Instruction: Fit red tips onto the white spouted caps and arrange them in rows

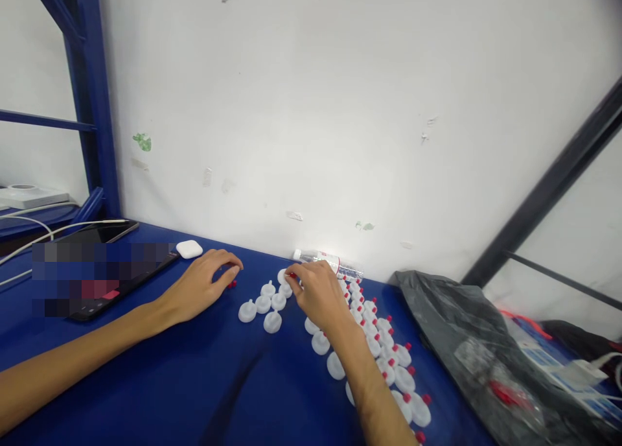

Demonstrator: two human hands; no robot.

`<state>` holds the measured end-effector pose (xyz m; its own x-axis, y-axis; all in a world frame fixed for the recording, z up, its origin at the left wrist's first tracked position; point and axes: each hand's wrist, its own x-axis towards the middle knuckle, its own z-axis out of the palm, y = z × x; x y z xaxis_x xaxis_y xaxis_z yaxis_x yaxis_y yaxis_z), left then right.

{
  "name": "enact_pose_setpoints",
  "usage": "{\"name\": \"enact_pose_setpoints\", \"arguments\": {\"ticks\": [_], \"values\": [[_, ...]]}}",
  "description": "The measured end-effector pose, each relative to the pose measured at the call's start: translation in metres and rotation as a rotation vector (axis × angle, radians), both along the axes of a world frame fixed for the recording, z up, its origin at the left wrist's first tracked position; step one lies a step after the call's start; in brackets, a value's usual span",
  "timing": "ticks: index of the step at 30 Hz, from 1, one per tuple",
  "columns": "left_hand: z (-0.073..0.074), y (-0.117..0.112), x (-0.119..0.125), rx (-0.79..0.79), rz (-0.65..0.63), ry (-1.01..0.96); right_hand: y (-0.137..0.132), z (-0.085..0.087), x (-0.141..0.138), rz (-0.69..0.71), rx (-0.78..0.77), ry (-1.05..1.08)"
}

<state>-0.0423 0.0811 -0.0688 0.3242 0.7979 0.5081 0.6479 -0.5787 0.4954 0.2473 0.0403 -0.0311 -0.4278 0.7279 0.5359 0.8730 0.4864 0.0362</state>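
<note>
My left hand [210, 279] rests on the blue table with thumb and forefinger curved apart. A couple of small red caps [232, 284] lie beside its fingertips. My right hand [318, 292] pinches a small red cap [293, 275] at the spout of a white round funnel-shaped piece [282, 277]. Between the hands sit several uncapped white pieces [263, 304], spouts up. Right of my right forearm, rows of similar white pieces [404, 379] carry red caps on their tips. Some pieces are hidden under that forearm.
A clear plastic bottle [335, 262] lies along the wall. At left are a white earphone case [189, 249], a dark tablet-like device [121, 284], a phone [119, 228] and white cables [53, 231]. A grey plastic bag [451, 323] covers the right side. Blue metal posts [92, 109] stand left.
</note>
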Motion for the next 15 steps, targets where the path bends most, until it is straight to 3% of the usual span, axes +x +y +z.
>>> {"name": "enact_pose_setpoints", "arguments": {"ticks": [8,15], "values": [[0.002,-0.024,0.012,0.176,-0.228,0.031,-0.009,-0.01,-0.033,0.185,0.144,0.016],[0.002,-0.02,0.011,0.326,-0.18,-0.014,-0.017,-0.012,-0.043,0.228,0.166,0.145]]}}
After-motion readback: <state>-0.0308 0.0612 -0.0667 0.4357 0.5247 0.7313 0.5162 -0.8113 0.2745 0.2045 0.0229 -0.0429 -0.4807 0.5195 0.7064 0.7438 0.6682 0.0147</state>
